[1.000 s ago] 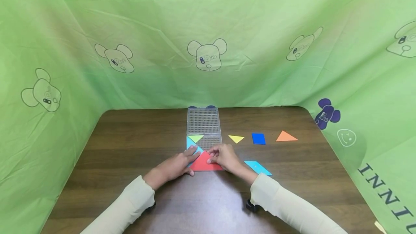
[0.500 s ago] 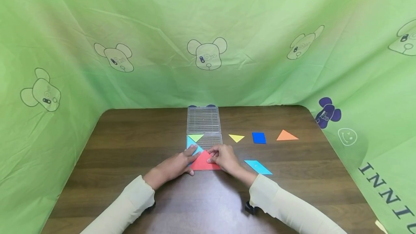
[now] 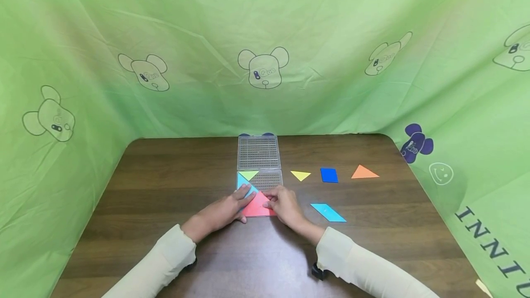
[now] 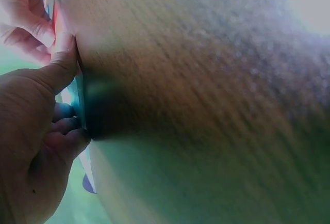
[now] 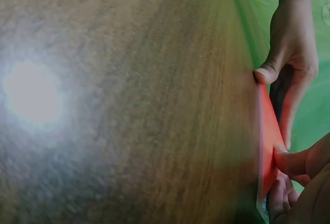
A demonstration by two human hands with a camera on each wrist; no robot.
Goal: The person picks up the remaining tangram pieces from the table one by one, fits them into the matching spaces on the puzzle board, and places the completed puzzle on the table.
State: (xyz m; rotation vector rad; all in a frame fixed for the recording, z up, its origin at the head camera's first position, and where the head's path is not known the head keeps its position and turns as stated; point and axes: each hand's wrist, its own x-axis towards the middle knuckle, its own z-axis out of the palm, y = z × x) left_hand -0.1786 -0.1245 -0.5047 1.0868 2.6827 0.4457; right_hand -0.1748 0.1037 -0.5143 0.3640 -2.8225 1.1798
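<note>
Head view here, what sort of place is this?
Probably a small screened-off booth, perhaps set up for recording tabletop work. Green cloth printed with cartoon heads hangs behind and on both sides, and a wood-grained table inside bears a gridded case and a loose blue piece.

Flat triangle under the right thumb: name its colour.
The flat triangle is red, best seen in the head view.
</note>
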